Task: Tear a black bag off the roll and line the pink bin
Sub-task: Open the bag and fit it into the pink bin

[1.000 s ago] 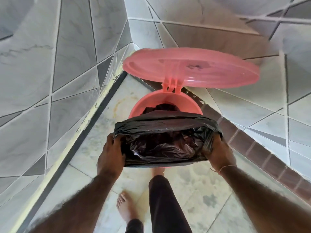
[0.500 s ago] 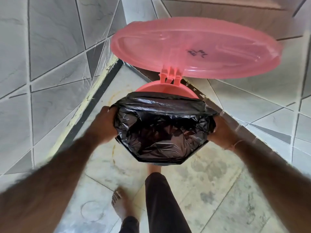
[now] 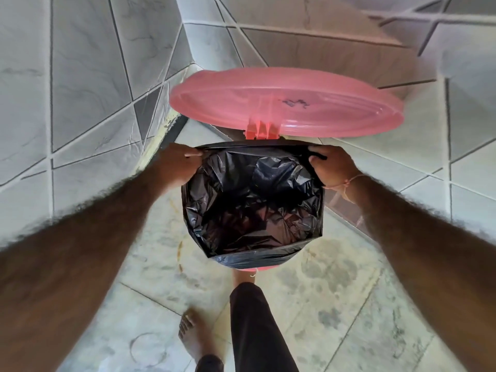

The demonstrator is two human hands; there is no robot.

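Observation:
The pink bin [image 3: 253, 269] stands on the floor in a tiled corner, almost wholly covered by the black bag [image 3: 252, 205]. Only a sliver of its near rim shows under the bag's folded edge. Its round pink lid [image 3: 287, 103] stands raised on the hinge behind it. The bag's mouth is spread wide over the rim and its crinkled inside hangs down into the bin. My left hand [image 3: 178, 163] grips the bag's edge at the far left of the rim. My right hand [image 3: 331, 167] grips the edge at the far right. No roll is in view.
Grey tiled walls [image 3: 88, 84] close in on the left and behind the bin, with a dark skirting strip [image 3: 341, 200] along the right wall. My bare left foot [image 3: 194, 336] and dark-trousered right leg [image 3: 255, 326] stand just in front of the bin on the stained floor tiles.
Both hands have carried the bag's edge from the near side of the bin back to the far rim by the hinge. The bag mouth now spans the whole bin.

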